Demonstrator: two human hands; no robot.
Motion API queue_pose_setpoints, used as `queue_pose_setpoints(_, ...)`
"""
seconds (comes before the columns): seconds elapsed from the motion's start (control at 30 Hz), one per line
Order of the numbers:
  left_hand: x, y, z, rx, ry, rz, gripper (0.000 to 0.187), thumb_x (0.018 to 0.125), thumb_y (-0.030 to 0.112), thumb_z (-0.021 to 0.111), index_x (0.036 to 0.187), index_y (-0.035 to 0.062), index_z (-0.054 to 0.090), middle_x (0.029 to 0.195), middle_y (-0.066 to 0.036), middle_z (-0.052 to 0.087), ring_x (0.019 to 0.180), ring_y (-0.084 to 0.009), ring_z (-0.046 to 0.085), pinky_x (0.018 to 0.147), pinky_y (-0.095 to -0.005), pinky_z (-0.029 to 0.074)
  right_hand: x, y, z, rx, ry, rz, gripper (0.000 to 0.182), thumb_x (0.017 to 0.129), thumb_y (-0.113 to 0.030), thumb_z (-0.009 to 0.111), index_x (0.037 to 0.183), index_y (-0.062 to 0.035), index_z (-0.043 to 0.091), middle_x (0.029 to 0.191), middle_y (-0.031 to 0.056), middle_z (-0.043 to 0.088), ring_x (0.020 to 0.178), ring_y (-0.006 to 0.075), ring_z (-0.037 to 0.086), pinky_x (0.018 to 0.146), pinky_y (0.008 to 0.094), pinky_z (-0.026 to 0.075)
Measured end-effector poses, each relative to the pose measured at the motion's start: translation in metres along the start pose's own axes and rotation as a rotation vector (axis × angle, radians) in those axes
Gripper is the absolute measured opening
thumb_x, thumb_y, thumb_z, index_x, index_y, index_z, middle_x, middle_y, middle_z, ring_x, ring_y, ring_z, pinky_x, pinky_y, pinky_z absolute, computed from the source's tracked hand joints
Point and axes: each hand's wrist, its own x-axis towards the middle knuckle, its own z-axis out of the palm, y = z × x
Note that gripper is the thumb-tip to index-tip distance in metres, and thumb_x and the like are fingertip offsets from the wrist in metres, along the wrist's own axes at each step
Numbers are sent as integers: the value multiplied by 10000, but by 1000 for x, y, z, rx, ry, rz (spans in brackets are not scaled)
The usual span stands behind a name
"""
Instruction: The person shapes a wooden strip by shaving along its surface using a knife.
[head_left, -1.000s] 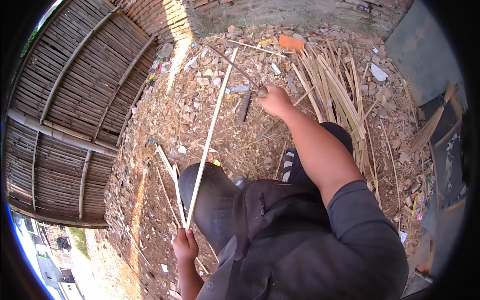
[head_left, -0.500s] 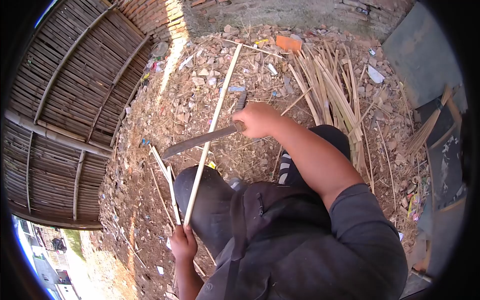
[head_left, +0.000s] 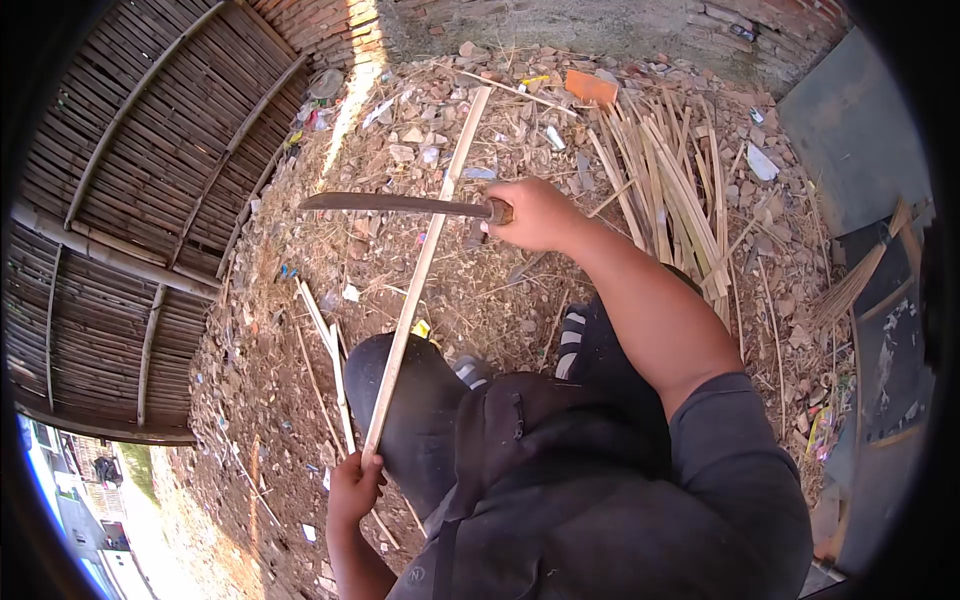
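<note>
A long pale bamboo strip [head_left: 410, 305] runs away from me across my left knee. My left hand [head_left: 357, 488] is closed round its near end. In my right hand [head_left: 537, 214], the fingers wrap the handle of a machete [head_left: 390, 203]. Its dark blade points left, nearly level in view, and crosses the strip's upper half. Below the right fist, a dark ridged object [head_left: 479, 230] lies on the ground, partly hidden. Thinner split strips [head_left: 333, 350] lie just left of my knee.
A pile of bamboo strips [head_left: 660, 180] lies at the upper right near an orange piece [head_left: 591, 87]. Rubble and litter cover the ground. A bamboo-slat panel [head_left: 150, 200] stands left, a brick wall [head_left: 600, 35] ahead, and a broom [head_left: 865, 265] at right.
My right hand has moved the machete farther up the strip, and the blade has swung from slanting down-left to nearly level. My left hand keeps its grip on the near end.
</note>
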Motion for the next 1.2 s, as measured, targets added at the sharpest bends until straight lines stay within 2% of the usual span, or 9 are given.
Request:
queue_pose_setpoints(0.17,-5,-5,8,63,95,85,376,991,322,697,813,-5,638,597,-59,618,528,-128,562,512,-314,438,-17,9,1,-224,-204,43,369,799,-326,812,1110,-146,732,822,165,704,811,358,708,724,477,544)
queue_pose_setpoints(0.3,-13,14,17,195,225,128,440,988,382,673,791,-6,611,573,-111,568,533,-183,537,535,-385,423,-23,-3,5,-288,-276,32,345,798,-315,798,1122,-211,741,846,135,717,846,356,712,746,489,556)
queue_pose_setpoints(0.4,-14,8,16,158,196,110,479,1025,425,593,810,-3,603,603,-138,575,571,-230,560,576,-419,442,-23,-8,9,-246,-221,12,209,783,-303,784,943,-181,728,805,101,707,828,343,713,720,499,548)
queue_pose_setpoints(0.53,-17,5,20,162,196,102,470,1071,409,494,862,0,593,672,-171,590,640,-308,582,626,-441,454,-16,-2,17,-247,-264,10,170,804,-289,752,940,-189,730,815,94,719,808,342,717,709,495,557)
queue_pose_setpoints(0.63,-13,-6,21,199,156,74,479,1095,394,450,903,-6,629,698,-115,608,668,-209,583,642,-392,460,-17,-7,15,-260,-261,19,199,817,-315,760,967,-189,727,822,102,719,811,338,718,713,491,558)
queue_pose_setpoints(0.73,-9,-3,19,129,121,164,491,1090,401,462,852,-10,587,664,-158,577,623,-290,561,605,-436,437,-16,-1,20,-274,-195,-17,247,832,-362,766,996,-183,714,817,117,710,813,339,717,714,495,553)
queue_pose_setpoints(0.97,2,-32,12,5,-51,172,530,1112,442,396,817,38,572,651,-22,542,588,-122,508,553,-317,405,-11,3,16,-189,-88,38,297,848,-377,760,1027,-150,694,791,132,689,809,347,710,709,502,548)
queue_pose_setpoints(1.13,10,-46,4,-375,-273,-31,544,1100,496,407,759,95,543,598,38,459,512,-80,411,487,-264,324,-12,-2,18,-297,-78,-100,312,851,-359,759,1003,-101,673,831,137,704,805,375,697,720,493,545)
queue_pose_setpoints(1.2,3,-44,1,-385,-304,-73,559,1093,525,410,740,107,527,584,56,432,501,-70,389,476,-253,303,-3,20,19,-159,-42,174,284,855,-311,751,1017,-87,686,833,146,704,812,357,703,723,481,550)
